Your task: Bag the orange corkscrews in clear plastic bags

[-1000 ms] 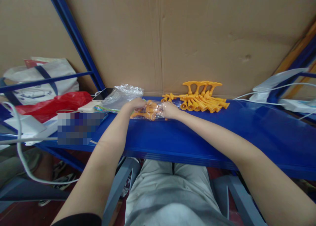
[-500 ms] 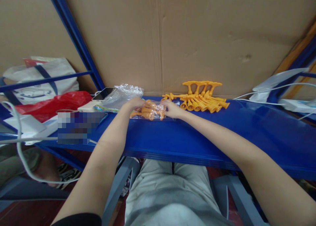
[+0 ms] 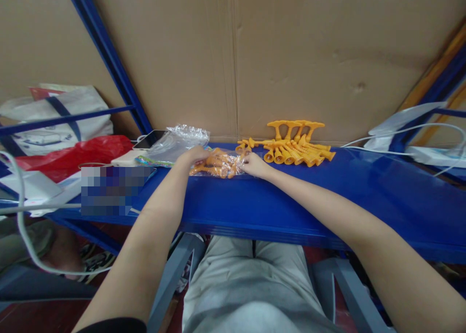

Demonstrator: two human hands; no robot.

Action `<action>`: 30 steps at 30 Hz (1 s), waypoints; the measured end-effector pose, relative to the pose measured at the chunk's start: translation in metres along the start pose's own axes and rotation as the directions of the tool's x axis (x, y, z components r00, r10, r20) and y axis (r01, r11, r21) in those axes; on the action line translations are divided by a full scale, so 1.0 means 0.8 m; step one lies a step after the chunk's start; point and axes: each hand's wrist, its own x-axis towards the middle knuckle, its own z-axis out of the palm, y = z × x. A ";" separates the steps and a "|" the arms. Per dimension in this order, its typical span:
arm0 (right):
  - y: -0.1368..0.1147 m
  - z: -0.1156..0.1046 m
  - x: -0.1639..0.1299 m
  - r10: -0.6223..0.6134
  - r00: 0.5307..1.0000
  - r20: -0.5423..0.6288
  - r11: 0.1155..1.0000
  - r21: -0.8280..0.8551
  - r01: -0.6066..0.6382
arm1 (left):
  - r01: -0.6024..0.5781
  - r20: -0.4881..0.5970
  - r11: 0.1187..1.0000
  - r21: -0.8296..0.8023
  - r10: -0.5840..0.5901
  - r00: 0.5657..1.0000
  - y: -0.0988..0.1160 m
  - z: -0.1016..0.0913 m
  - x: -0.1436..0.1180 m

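On the blue table lies a clear plastic bag (image 3: 217,164) with several orange-yellow plastic pieces inside, each with a flared end. My left hand (image 3: 196,155) is closed on the bag's left side. At its right end, my right hand (image 3: 254,165) pinches the plastic between thumb and fingers. Just beyond the right hand, a pile of similar yellow plastic pieces (image 3: 296,151) lies with flared ends facing me, and a few more stand against the cardboard behind. A stack of flat clear bags (image 3: 173,146) rests behind my left hand.
A phone (image 3: 153,138), a red plastic bag (image 3: 98,151) and white boxes (image 3: 43,187) crowd the left side. A white cable (image 3: 24,236) loops off the table there. Cardboard (image 3: 291,51) closes the back, between blue metal posts (image 3: 109,51). A seated person's leg (image 3: 61,245) shows at lower left.
The bagged pieces have shifted and lie flatter. My right hand has moved slightly down and right along the bag's end; my left hand keeps its hold.
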 end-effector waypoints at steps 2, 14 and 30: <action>0.000 -0.001 -0.001 0.033 0.999 -0.005 0.998 0.053 -0.033 | 0.035 -0.031 0.999 0.011 -0.035 0.999 0.003 -0.001 -0.006; 0.019 0.010 0.008 0.207 0.975 -0.084 0.925 0.342 -0.166 | 0.050 -0.035 0.999 0.009 -0.050 0.998 0.002 -0.002 -0.002; 0.031 -0.064 0.009 0.115 0.988 -0.107 0.989 -0.078 -0.123 | -0.277 -0.107 0.961 0.020 0.278 0.955 0.027 0.007 -0.014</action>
